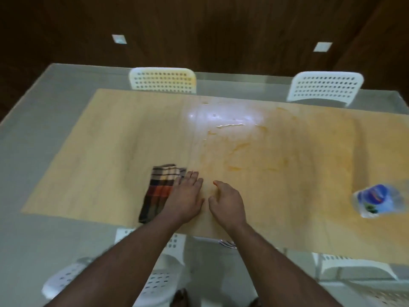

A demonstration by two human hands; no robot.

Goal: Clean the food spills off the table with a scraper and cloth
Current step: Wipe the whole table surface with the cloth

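Note:
A folded checked cloth (160,190) lies on the light wooden table (99,151) near its front edge. My left hand (187,197) lies flat with straight fingers, its fingertips touching the cloth's right edge. My right hand (228,202) hovers just to the right, fingers loosely curled, holding nothing. Orange smears and wet streaks (239,149) spread over the table's middle and right. No scraper is in view.
A plastic water bottle (376,201) lies on the table at the right. Two white perforated chairs (162,80) (325,87) stand at the far side. More white chairs (163,282) are tucked under the near edge. The picture is blurred.

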